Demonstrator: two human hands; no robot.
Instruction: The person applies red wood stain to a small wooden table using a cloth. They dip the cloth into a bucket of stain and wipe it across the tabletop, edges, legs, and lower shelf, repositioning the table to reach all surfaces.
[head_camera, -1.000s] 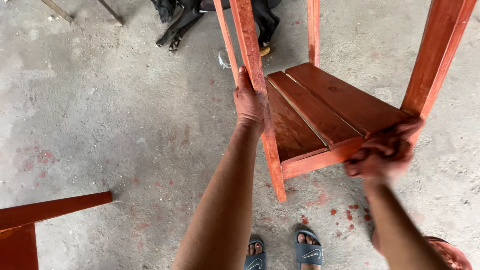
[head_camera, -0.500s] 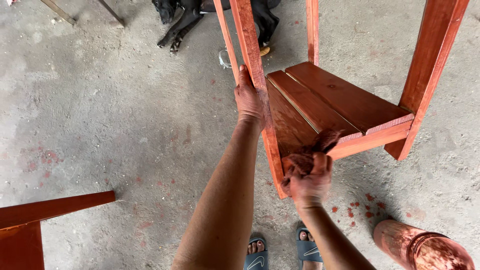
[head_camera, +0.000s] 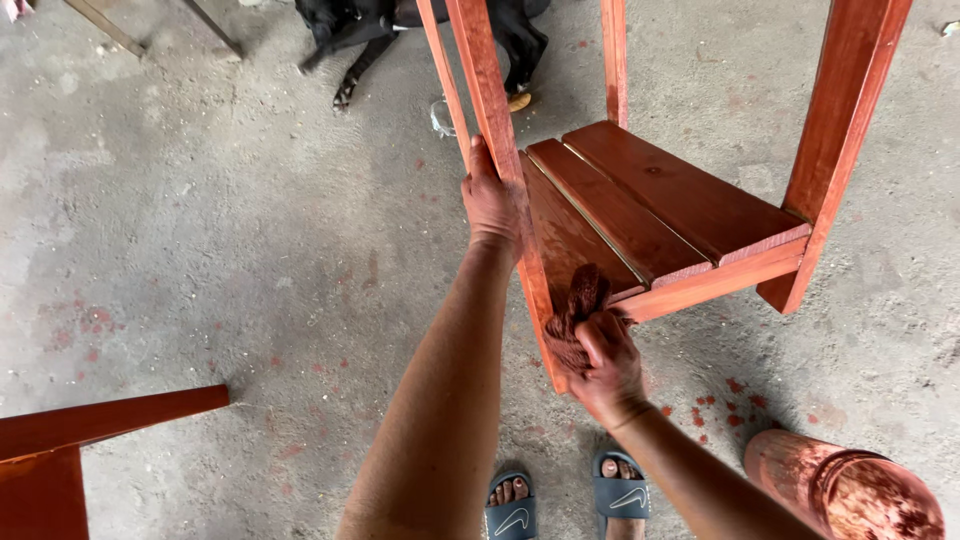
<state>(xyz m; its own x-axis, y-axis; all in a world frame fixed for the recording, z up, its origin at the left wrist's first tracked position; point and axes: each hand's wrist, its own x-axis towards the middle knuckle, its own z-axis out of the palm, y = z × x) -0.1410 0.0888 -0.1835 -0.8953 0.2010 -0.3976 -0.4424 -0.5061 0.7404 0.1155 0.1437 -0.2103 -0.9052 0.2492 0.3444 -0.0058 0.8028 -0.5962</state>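
The left hand (head_camera: 493, 200) is wrapped around one leg (head_camera: 500, 150) of a red-brown wooden frame (head_camera: 680, 200) that stands on the concrete floor (head_camera: 200, 220), fingers curled behind the leg and out of sight, thumb lying along its near face. The right hand (head_camera: 607, 362) is closed tight on a stain-soaked rag (head_camera: 580, 305), pressing it against the frame where the same leg meets the front rail under the slatted shelf (head_camera: 640, 205); most of the rag is bunched inside the fist, so its full shape cannot be made out. The tops of all the frame's legs run out of the upper edge of the view, and the far legs hide part of the floor behind them. At the bottom right, a stained cylindrical container (head_camera: 850, 490) is partly cut off by the edge, and its contents cannot be told. At the lower left, another red-brown wooden piece (head_camera: 90, 430) shows only a corner. A dark animal (head_camera: 400, 20) lies at the top, mostly outside the view. Two feet in grey slides (head_camera: 565, 500) show between the forearms, near red spatters on the floor.
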